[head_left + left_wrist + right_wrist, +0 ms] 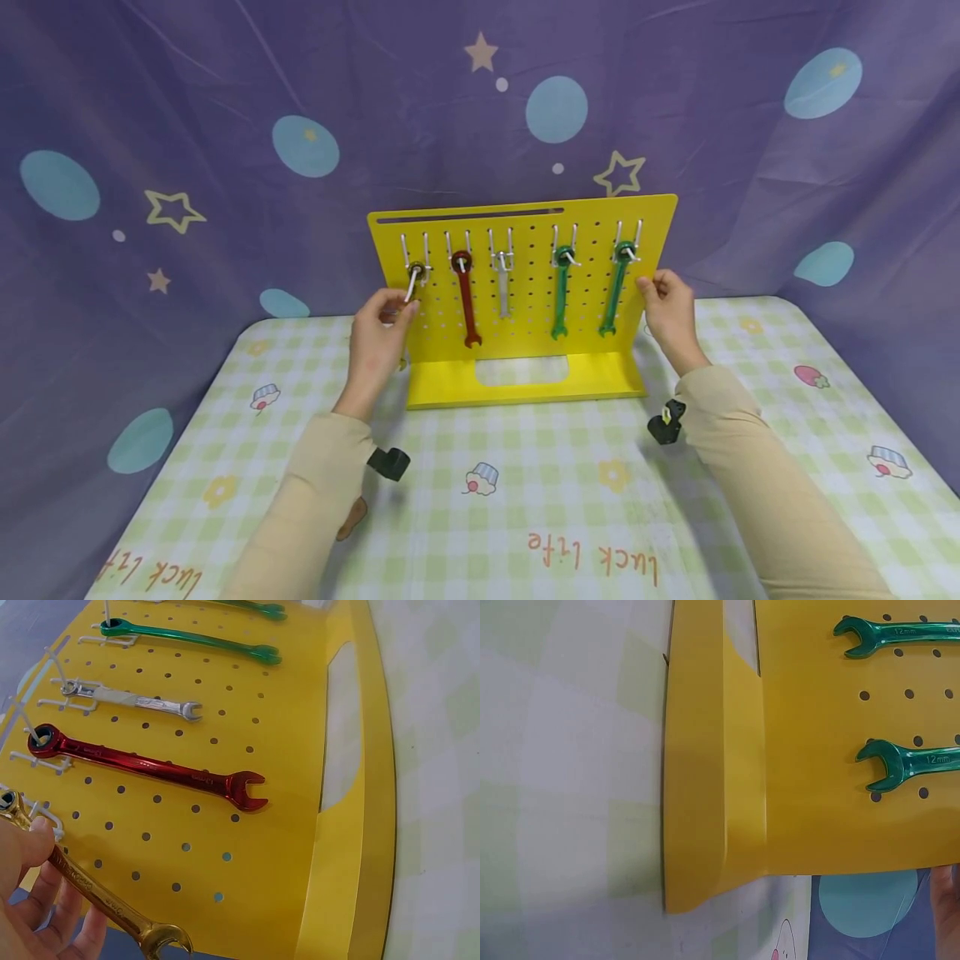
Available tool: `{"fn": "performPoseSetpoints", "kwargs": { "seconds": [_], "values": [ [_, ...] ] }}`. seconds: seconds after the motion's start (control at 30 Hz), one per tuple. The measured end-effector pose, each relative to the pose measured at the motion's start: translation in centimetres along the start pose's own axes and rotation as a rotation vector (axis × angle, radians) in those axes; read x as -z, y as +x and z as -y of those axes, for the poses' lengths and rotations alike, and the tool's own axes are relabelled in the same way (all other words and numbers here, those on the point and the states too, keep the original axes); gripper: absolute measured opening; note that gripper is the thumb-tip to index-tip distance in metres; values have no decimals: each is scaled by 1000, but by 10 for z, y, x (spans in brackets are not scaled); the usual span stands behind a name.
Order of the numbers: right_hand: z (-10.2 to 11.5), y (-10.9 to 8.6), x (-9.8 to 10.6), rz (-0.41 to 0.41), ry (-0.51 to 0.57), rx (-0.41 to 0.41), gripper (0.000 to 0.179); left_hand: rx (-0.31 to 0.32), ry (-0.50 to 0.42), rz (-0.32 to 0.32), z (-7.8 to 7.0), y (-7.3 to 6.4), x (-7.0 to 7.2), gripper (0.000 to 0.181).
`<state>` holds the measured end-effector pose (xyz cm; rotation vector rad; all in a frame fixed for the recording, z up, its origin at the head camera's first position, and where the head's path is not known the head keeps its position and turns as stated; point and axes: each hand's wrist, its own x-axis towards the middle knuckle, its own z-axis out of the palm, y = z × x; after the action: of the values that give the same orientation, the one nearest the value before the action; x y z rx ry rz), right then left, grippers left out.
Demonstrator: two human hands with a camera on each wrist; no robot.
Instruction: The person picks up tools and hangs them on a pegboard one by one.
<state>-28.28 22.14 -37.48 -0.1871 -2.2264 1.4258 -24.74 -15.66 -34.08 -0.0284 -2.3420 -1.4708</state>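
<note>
A yellow pegboard (543, 321) stands upright with combination wrenches hanging from white hooks. My left hand (381, 337) pinches the shaft of a gold wrench (112, 904) at the board's left end; its ring end sits on a hook (412, 285). In the head view that hand hides most of the gold shaft. To its right hang a red wrench (468, 304), a small silver wrench (503, 287) and two green wrenches, one nearer the middle (561, 292) and one near the right edge (616, 292). My right hand (670, 312) grips the board's right edge, thumb in front.
The board's yellow base (442, 387) rests on a table with a green-and-white checked cloth (540, 454). Close behind hangs a purple curtain (420, 100) with stars and ovals. A dark wrist mount (390, 463) juts from the left sleeve, another (666, 422) from the right.
</note>
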Motion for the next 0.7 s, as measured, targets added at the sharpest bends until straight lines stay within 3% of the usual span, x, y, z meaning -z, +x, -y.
{"fn": "performPoseSetpoints", "kwargs": {
  "seconds": [0.7],
  "values": [
    [0, 0, 1, 19, -12, 3, 28, 34, 14, -8, 7, 6, -9, 22]
  ]
}}
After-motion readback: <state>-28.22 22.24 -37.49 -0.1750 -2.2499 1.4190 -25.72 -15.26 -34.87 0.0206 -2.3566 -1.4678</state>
